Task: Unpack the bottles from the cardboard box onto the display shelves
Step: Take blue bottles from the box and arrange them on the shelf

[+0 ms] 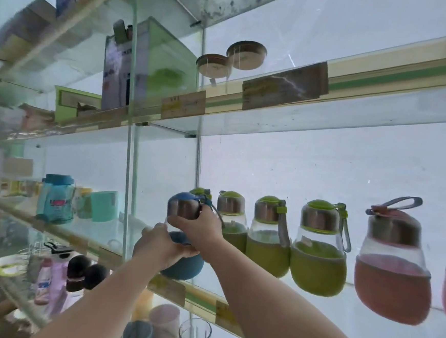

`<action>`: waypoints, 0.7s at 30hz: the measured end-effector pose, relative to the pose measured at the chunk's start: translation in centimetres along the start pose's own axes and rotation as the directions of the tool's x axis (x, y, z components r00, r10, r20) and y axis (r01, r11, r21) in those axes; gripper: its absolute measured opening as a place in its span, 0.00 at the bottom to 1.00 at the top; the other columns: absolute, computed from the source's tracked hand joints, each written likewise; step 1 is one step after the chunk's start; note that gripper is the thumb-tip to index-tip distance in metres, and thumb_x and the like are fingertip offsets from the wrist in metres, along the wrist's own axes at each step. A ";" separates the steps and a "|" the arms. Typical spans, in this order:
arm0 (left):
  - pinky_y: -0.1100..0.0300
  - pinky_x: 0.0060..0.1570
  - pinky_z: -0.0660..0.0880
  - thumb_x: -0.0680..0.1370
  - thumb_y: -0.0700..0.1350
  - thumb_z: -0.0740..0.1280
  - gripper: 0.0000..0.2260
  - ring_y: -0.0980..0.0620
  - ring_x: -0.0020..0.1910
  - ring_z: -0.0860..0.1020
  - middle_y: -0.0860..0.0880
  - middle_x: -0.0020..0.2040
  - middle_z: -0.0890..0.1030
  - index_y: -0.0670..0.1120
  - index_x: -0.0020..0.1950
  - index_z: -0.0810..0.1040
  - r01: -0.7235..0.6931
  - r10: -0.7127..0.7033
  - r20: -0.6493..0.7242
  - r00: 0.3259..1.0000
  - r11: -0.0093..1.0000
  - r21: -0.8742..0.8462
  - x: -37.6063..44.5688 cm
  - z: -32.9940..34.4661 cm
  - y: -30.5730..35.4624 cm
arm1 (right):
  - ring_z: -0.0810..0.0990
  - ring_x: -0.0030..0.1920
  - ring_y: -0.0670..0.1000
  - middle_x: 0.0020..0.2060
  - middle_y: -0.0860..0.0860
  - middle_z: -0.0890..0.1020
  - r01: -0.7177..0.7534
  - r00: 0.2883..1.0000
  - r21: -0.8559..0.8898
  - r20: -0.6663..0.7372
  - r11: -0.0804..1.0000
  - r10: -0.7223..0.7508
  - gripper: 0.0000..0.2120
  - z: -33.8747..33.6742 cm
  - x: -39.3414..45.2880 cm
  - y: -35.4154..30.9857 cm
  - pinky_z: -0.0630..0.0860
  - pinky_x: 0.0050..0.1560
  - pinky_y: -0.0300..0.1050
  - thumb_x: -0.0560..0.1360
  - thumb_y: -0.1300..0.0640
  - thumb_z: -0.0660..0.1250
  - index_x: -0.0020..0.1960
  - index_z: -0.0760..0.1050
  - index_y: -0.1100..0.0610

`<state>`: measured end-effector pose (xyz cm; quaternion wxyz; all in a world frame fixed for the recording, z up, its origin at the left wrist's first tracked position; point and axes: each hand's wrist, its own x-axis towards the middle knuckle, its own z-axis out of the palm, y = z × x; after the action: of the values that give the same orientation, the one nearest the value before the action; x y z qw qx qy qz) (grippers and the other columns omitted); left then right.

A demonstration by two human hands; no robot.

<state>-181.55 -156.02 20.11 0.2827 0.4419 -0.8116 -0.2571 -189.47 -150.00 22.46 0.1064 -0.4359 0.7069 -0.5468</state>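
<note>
A blue-sleeved glass bottle with a metal cap band and a blue lid is at the front edge of the middle glass shelf. My left hand grips its blue sleeve from the left. My right hand holds the neck just under the cap. To the right stand green-sleeved bottles in a row, then a pink-sleeved bottle with a grey loop strap. The cardboard box is out of view.
A teal bottle and mint cups sit on the shelf section to the left, behind a glass divider. Above are a boxed item and two round lids. Drinking glasses stand on the shelf below.
</note>
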 end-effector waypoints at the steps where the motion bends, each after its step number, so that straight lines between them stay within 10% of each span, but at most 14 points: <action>1: 0.54 0.61 0.71 0.67 0.57 0.74 0.40 0.45 0.65 0.71 0.43 0.67 0.71 0.43 0.73 0.61 -0.007 0.007 -0.008 1.000 1.000 0.005 0.2 0.1 -0.2 | 0.75 0.53 0.52 0.58 0.53 0.77 0.004 1.000 -0.004 -0.001 1.000 -0.004 0.28 0.1 0.1 0.0 0.70 0.51 0.42 0.70 0.48 0.72 0.65 0.68 0.58; 21: 0.49 0.52 0.74 0.72 0.41 0.71 0.30 0.40 0.54 0.75 0.38 0.58 0.74 0.41 0.68 0.59 -0.056 0.050 -0.049 0.998 0.989 -0.134 2.5 0.9 -1.8 | 0.69 0.66 0.58 0.66 0.58 0.66 0.049 0.997 -0.269 0.064 0.962 -0.033 0.34 2.0 1.5 1.1 0.70 0.63 0.50 0.72 0.48 0.69 0.72 0.59 0.59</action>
<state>-182.33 -158.88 18.86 0.3372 0.4055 -0.7972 -0.2940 -189.70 -152.46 21.26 0.0555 -0.4768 0.7622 -0.4343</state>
